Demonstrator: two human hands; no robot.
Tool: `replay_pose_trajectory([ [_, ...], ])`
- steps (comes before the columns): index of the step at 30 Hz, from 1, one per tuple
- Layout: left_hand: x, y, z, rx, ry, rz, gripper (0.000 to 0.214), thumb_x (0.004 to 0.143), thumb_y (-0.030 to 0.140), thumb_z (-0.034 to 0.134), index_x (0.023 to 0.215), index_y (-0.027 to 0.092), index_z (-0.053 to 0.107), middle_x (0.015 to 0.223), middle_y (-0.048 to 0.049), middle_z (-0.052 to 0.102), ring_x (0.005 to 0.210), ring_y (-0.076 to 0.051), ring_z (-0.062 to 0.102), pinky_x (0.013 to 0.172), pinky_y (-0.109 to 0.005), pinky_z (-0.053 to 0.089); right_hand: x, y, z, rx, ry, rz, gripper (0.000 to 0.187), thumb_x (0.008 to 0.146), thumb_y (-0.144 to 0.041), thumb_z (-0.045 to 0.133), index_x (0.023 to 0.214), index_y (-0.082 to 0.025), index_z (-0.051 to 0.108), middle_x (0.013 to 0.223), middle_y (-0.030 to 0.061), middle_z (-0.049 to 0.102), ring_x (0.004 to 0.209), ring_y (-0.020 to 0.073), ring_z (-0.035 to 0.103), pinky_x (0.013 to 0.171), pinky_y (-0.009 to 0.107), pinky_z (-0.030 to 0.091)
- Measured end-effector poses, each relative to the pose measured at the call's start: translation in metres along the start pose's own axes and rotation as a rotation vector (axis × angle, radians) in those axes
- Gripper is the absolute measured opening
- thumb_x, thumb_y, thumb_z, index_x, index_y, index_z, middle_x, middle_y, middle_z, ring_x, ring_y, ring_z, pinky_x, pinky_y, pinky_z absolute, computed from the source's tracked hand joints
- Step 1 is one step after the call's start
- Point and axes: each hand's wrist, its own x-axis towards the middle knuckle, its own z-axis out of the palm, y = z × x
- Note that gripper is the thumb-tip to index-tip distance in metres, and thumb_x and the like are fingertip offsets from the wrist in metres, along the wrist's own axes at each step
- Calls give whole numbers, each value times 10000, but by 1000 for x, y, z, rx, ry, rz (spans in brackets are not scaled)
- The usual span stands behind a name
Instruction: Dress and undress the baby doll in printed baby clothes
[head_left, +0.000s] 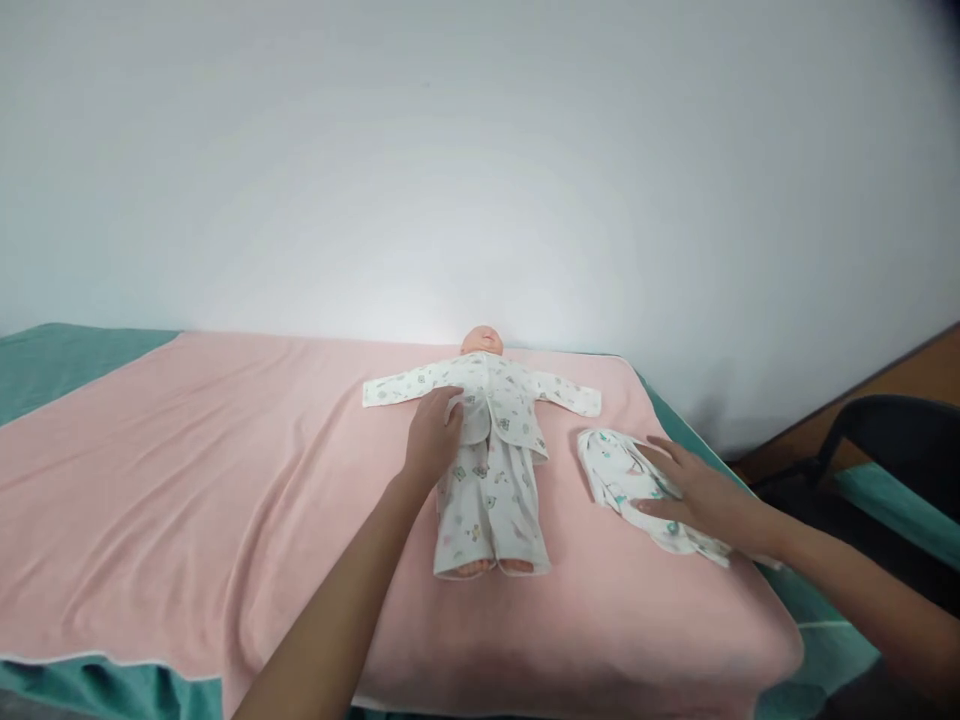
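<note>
A baby doll (481, 341) lies on its back on a pink blanket (187, 470), arms spread, dressed in a white printed top and trousers (491, 470). My left hand (433, 438) rests on the doll's side, its fingers curled on the hem of the top. To the right of the doll lies a second white printed garment (619, 475), bunched up. On that garment my right hand (697, 495) lies flat with fingers stretched out.
The pink blanket covers a bed with a teal sheet (52, 365) showing at the left and right edges. A pale wall stands behind. A dark chair (892, 440) and wooden floor (922, 372) are at the right.
</note>
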Motion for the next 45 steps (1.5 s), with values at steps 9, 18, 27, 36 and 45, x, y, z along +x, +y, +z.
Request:
replay_pose_trajectory([
  [9, 106, -25, 42, 81, -167, -46, 305, 900, 254, 387, 1060, 179, 636, 1148, -71, 652, 1061, -219, 586, 955, -365, 448, 131, -145, 26, 589, 273, -71, 460, 845, -523, 522, 1233, -276, 518, 1400, 66, 419, 1303, 234, 392, 1074, 417, 348],
  [18, 116, -44, 58, -26, -198, 30, 370, 953, 314, 331, 1179, 200, 601, 1283, -42, 580, 1198, -183, 508, 1057, -327, 375, 242, -173, 58, 784, 298, -63, 301, 873, -412, 493, 1078, -230, 618, 1161, 50, 604, 1116, 209, 528, 992, 385, 380],
  [27, 115, -40, 57, 9, -247, 22, 374, 960, 334, 317, 1221, 265, 576, 1278, -41, 551, 1200, -207, 485, 1032, -372, 403, 241, -170, 63, 796, 275, -73, 251, 875, -394, 511, 1042, -258, 639, 1168, 34, 592, 1127, 199, 517, 1003, 376, 376],
  [36, 117, -36, 54, -42, -265, 12, 343, 934, 333, 393, 1224, 263, 563, 1273, -40, 552, 1193, -203, 496, 1036, -363, 400, 242, -167, 63, 806, 285, -86, 354, 887, -433, 479, 1139, -236, 631, 1276, 66, 550, 1218, 208, 470, 1078, 386, 324],
  [45, 115, -20, 48, -8, -355, 16, 194, 867, 398, 518, 877, 239, 629, 1296, -12, 539, 1225, -230, 465, 1032, -369, 401, 238, -166, 61, 910, 381, -10, 367, 896, -409, 445, 1184, -241, 600, 1318, 46, 537, 1230, 187, 473, 1065, 377, 350],
])
